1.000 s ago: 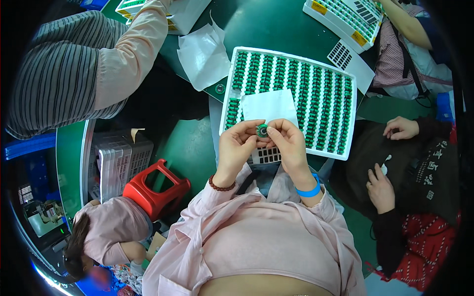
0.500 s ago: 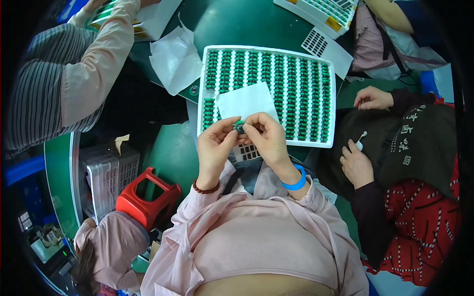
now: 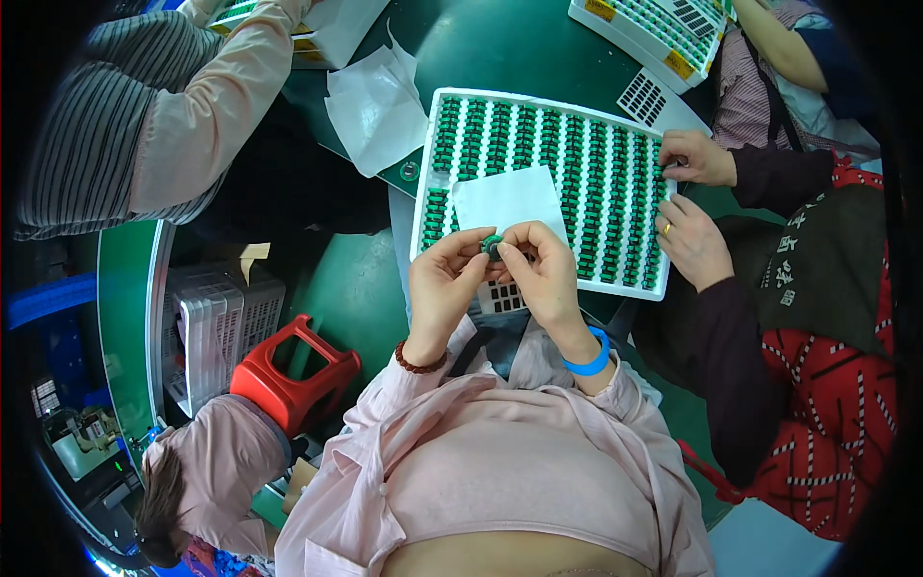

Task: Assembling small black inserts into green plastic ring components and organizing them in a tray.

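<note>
Between the pinching fingertips of my left hand (image 3: 444,284) and right hand (image 3: 546,279) sits a small round green piece (image 3: 491,247), dark in the middle. Just beyond it, white paper (image 3: 511,199) lies over a white tray (image 3: 623,290) of green rows (image 3: 615,197). A co-worker's two hands (image 3: 696,248) are at the tray's right edge; farther out spreads the green table (image 3: 500,48).

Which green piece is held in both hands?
The round green piece between the left hand and right hand, apart from the green rows in the white tray.
</note>
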`<act>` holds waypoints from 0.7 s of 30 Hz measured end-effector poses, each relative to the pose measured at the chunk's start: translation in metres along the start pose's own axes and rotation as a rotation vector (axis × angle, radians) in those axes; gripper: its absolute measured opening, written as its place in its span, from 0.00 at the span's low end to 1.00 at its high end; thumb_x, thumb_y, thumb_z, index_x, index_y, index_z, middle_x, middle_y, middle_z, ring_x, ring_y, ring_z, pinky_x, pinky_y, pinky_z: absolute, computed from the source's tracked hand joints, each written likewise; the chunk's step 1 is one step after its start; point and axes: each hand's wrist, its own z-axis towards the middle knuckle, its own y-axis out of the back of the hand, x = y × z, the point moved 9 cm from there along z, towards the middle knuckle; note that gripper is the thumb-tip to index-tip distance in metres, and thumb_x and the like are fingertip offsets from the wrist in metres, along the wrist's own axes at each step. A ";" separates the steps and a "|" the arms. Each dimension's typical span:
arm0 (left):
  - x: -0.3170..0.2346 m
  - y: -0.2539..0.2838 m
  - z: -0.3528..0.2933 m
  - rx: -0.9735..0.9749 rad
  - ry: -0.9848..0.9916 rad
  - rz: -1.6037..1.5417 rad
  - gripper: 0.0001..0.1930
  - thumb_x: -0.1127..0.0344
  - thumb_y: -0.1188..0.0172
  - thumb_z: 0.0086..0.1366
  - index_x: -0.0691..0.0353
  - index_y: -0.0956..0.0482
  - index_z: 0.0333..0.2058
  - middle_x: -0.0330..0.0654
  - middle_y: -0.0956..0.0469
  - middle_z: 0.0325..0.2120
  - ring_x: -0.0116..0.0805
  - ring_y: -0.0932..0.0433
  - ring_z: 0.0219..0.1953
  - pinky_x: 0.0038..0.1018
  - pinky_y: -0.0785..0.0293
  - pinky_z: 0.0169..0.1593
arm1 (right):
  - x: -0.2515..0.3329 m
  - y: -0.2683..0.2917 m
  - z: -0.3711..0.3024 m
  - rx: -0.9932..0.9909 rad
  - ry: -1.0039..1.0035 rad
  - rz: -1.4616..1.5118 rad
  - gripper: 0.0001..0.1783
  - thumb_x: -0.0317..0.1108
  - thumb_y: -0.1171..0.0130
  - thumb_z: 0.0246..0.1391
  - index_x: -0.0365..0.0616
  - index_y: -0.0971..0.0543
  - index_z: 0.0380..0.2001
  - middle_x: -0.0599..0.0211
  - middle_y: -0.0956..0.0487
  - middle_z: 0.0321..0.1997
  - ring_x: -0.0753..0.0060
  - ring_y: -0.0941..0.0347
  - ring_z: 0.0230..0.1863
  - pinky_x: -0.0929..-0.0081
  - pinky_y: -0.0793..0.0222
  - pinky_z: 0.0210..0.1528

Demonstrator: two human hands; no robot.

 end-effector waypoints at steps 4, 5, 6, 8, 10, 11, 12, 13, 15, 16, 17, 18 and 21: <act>-0.002 0.000 -0.002 -0.005 -0.020 -0.004 0.16 0.84 0.48 0.67 0.73 0.23 0.52 0.49 0.17 0.40 0.31 0.16 0.39 0.25 0.17 0.46 | 0.006 -0.001 -0.003 -0.017 0.033 -0.042 0.03 0.21 0.43 0.61 0.33 0.25 0.37 0.66 0.23 0.36 0.80 0.21 0.34 0.83 0.20 0.32; -0.001 0.001 -0.005 -0.010 -0.018 0.007 0.16 0.84 0.48 0.66 0.73 0.23 0.52 0.49 0.17 0.40 0.31 0.16 0.40 0.25 0.17 0.46 | 0.004 -0.002 -0.006 -0.016 0.018 -0.035 0.03 0.22 0.44 0.63 0.34 0.25 0.38 0.68 0.23 0.35 0.82 0.22 0.32 0.84 0.22 0.32; -0.001 0.002 -0.007 -0.014 -0.016 0.018 0.16 0.84 0.48 0.66 0.73 0.23 0.52 0.49 0.17 0.40 0.31 0.16 0.40 0.25 0.17 0.46 | 0.002 -0.002 -0.007 -0.017 0.002 -0.028 0.03 0.23 0.44 0.64 0.35 0.25 0.39 0.70 0.23 0.34 0.85 0.24 0.31 0.86 0.23 0.32; -0.003 0.001 -0.008 -0.017 -0.027 0.018 0.16 0.84 0.47 0.66 0.74 0.23 0.51 0.48 0.17 0.41 0.31 0.16 0.40 0.25 0.17 0.46 | 0.004 -0.003 -0.008 -0.018 0.021 -0.037 0.03 0.23 0.44 0.64 0.35 0.25 0.39 0.70 0.23 0.34 0.85 0.24 0.31 0.86 0.24 0.32; -0.005 0.001 -0.006 -0.020 -0.038 0.019 0.16 0.84 0.47 0.66 0.74 0.22 0.51 0.48 0.17 0.41 0.31 0.16 0.39 0.25 0.17 0.46 | 0.006 -0.004 -0.006 -0.009 0.042 -0.039 0.03 0.23 0.44 0.64 0.35 0.25 0.39 0.70 0.23 0.34 0.85 0.24 0.30 0.86 0.24 0.31; -0.005 0.002 -0.006 -0.015 -0.036 0.011 0.15 0.84 0.47 0.66 0.74 0.22 0.51 0.48 0.17 0.41 0.30 0.16 0.40 0.25 0.17 0.47 | 0.007 -0.004 -0.006 -0.011 0.047 -0.040 0.03 0.23 0.44 0.64 0.35 0.25 0.39 0.70 0.23 0.34 0.85 0.24 0.30 0.86 0.24 0.31; -0.005 0.001 -0.006 -0.010 -0.034 0.004 0.15 0.84 0.47 0.66 0.74 0.22 0.51 0.48 0.18 0.41 0.30 0.17 0.40 0.25 0.17 0.47 | 0.007 -0.004 -0.006 -0.017 0.057 -0.041 0.03 0.23 0.44 0.64 0.35 0.26 0.39 0.70 0.23 0.34 0.85 0.24 0.30 0.86 0.24 0.31; -0.005 0.001 -0.004 -0.005 -0.036 0.005 0.15 0.84 0.47 0.66 0.74 0.22 0.51 0.48 0.18 0.41 0.30 0.17 0.40 0.25 0.17 0.47 | 0.008 -0.003 -0.005 -0.024 0.066 -0.043 0.03 0.23 0.44 0.64 0.35 0.26 0.39 0.71 0.23 0.34 0.85 0.24 0.30 0.86 0.23 0.31; -0.007 -0.002 -0.001 -0.004 -0.035 0.001 0.15 0.84 0.47 0.66 0.74 0.22 0.51 0.47 0.18 0.42 0.29 0.17 0.40 0.25 0.18 0.47 | 0.009 -0.001 -0.003 -0.041 0.067 -0.029 0.02 0.22 0.43 0.62 0.34 0.25 0.37 0.68 0.23 0.34 0.82 0.23 0.31 0.83 0.22 0.30; -0.005 -0.005 0.000 0.003 -0.038 0.002 0.15 0.84 0.47 0.66 0.74 0.22 0.51 0.47 0.18 0.42 0.29 0.17 0.40 0.25 0.18 0.47 | 0.010 0.002 -0.001 -0.058 0.065 -0.015 0.02 0.22 0.43 0.61 0.33 0.25 0.36 0.65 0.23 0.35 0.79 0.22 0.31 0.81 0.22 0.29; -0.006 -0.006 0.001 -0.005 -0.052 0.014 0.15 0.84 0.47 0.66 0.73 0.22 0.51 0.46 0.18 0.42 0.29 0.17 0.40 0.25 0.18 0.47 | 0.013 0.004 -0.001 -0.062 0.091 -0.014 0.02 0.22 0.43 0.61 0.33 0.25 0.36 0.65 0.23 0.35 0.79 0.22 0.31 0.81 0.22 0.29; -0.009 -0.009 0.000 -0.011 -0.069 0.026 0.15 0.84 0.47 0.66 0.73 0.22 0.51 0.45 0.18 0.42 0.29 0.17 0.40 0.24 0.18 0.47 | 0.017 0.008 -0.003 -0.086 0.135 -0.090 0.02 0.22 0.42 0.60 0.34 0.25 0.35 0.64 0.23 0.33 0.78 0.22 0.30 0.80 0.23 0.28; -0.001 -0.009 0.001 -0.022 -0.054 0.176 0.15 0.82 0.44 0.65 0.73 0.21 0.50 0.42 0.17 0.40 0.27 0.18 0.39 0.23 0.20 0.45 | 0.031 0.017 -0.006 -0.157 0.252 -0.251 0.03 0.23 0.39 0.57 0.37 0.24 0.31 0.63 0.23 0.29 0.74 0.24 0.28 0.77 0.27 0.25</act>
